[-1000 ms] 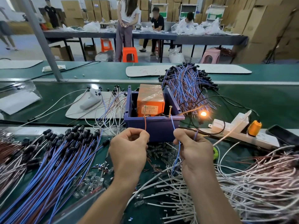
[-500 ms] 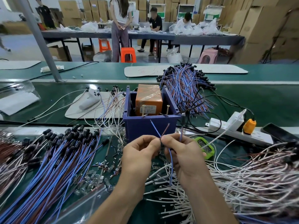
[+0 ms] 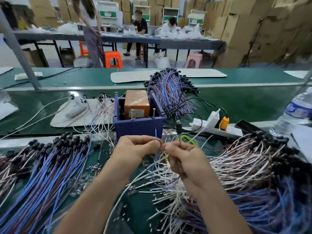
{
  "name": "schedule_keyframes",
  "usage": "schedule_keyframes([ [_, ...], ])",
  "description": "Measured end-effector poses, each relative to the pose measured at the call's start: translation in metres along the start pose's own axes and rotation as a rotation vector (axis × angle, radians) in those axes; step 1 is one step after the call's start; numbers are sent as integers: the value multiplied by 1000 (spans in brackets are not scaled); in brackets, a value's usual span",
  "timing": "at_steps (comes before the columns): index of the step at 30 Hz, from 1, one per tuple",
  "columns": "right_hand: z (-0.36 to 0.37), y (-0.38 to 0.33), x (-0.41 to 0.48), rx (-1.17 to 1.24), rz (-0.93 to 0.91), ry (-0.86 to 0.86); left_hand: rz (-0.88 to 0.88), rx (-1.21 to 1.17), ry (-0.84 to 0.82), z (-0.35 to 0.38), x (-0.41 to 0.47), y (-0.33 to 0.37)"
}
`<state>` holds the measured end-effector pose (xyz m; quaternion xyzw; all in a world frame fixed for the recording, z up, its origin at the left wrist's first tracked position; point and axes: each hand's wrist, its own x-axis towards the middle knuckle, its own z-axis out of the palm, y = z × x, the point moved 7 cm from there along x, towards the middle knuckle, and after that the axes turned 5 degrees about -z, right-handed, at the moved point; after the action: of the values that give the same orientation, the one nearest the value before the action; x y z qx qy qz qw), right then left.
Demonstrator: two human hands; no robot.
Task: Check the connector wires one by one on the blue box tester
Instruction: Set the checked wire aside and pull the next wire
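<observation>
The blue box tester (image 3: 138,126) stands mid-bench with an orange block (image 3: 137,104) inside and two upright metal screws at its front rim. Just in front of it my left hand (image 3: 136,148) and my right hand (image 3: 183,157) meet, fingertips almost touching. My left hand pinches a blue wire (image 3: 156,135) whose end sticks upward. My right hand pinches the same connector wire's brown lead, and the black connector (image 3: 178,126) stands above that hand. Neither wire end touches the screws.
A pile of blue and brown connector wires (image 3: 42,168) lies at the left, white ones (image 3: 239,166) at the right, another bundle (image 3: 170,92) behind the box. A white power strip (image 3: 214,126) with an orange plug, a water bottle (image 3: 297,112) and a dark phone sit right.
A second ago both hands held the wire ends to the tester's screws and a lamp glowed. They have since drawn back from the box and come together; the lamp is dark.
</observation>
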<state>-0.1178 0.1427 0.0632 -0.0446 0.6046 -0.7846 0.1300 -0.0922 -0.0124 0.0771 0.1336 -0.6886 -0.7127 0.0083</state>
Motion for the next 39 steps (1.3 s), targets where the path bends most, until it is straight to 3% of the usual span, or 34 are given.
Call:
schedule_keyframes([
  [4, -52, -20, -34, 279, 20, 124, 98, 394, 123, 5, -9, 10],
  [8, -121, -45, -71, 330, -51, 283, 108, 521, 18, 30, -25, 8],
  [13, -207, -61, -104, -330, -96, 555, 30, 887, -45, 59, -37, -13],
  [17, -256, -67, -110, -866, -55, 716, 72, 1002, -205, 90, -47, -25],
  [23, -274, -82, -104, -1406, 90, 695, 264, 990, -313, 138, -56, -30],
  [28, -271, -78, -96, -1532, 131, 649, 357, 1021, -441, 170, -58, -39],
  [31, -267, -78, -103, -1469, 0, 765, 370, 1051, -480, 176, -56, -48],
  [34, -244, -78, -119, -1507, -267, 936, 313, 950, -399, 163, -46, -51],
  [36, -223, -62, -113, -1539, -366, 753, 287, 913, -301, 153, -38, -48],
  [39, -210, -26, -97, -1565, -277, 424, 346, 953, -172, 143, -35, -39],
])
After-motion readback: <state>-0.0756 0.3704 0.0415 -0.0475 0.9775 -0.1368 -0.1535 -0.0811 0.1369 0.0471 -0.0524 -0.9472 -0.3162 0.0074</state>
